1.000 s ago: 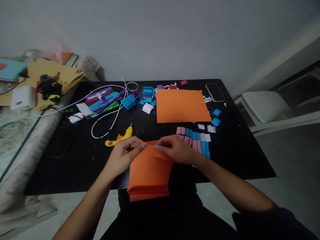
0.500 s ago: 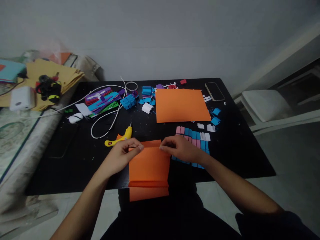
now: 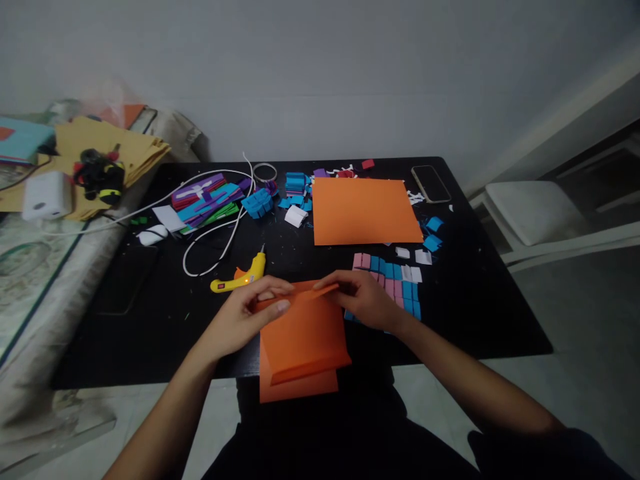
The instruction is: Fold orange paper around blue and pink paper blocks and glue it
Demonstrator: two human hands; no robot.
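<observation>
A folded orange paper (image 3: 305,333), with creased flaps along its top and bottom edges, is tilted over a second orange sheet (image 3: 300,392) that sticks out past the table's front edge. My right hand (image 3: 363,297) pinches the upper right flap, which is bent up. At the upper left corner, my left hand (image 3: 250,313) is closed on the same paper, its thumb on top. Just beyond that hand lies a yellow glue gun (image 3: 245,275). Beside my right hand is a grid of pink, blue and white folded paper pieces (image 3: 393,283).
A large orange sheet (image 3: 367,212) lies farther back. Colored paper strips (image 3: 210,203) and a looping white cable (image 3: 187,257) occupy the left side. A phone (image 3: 431,184) rests at the back right, near blue paper scraps (image 3: 433,233). A white chair (image 3: 533,210) stands to the right.
The folded paper has turned and shifted slightly right over the lower sheet. Its top right flap has been lifted in my right hand. My left hand has stayed nearly in place.
</observation>
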